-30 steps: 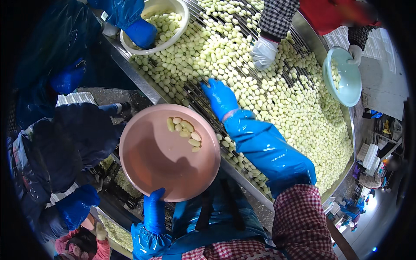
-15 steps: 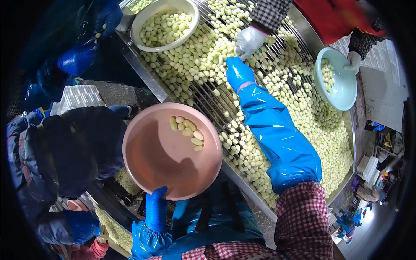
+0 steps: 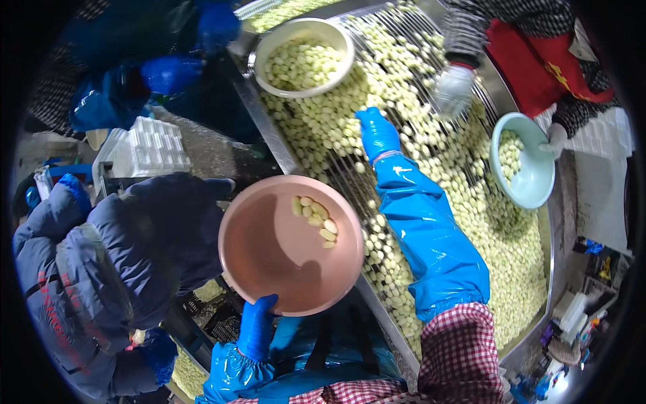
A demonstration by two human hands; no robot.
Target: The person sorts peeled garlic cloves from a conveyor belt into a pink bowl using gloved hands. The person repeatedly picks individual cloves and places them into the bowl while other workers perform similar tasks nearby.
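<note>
The pink bowl (image 3: 282,259) looks smooth matt plastic; the blue gloves (image 3: 377,135) are glossy rubber; the sorting table (image 3: 269,135) is bare metal.

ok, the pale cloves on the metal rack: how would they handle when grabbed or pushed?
The cloves are small, rounded and loose, so a push probably rolls and scatters them. They look smooth and glossy, so likely slippery under the gloved right hand. The few in the pink bowl, gripped by the left hand, have gathered together, suggesting they slide.
</note>
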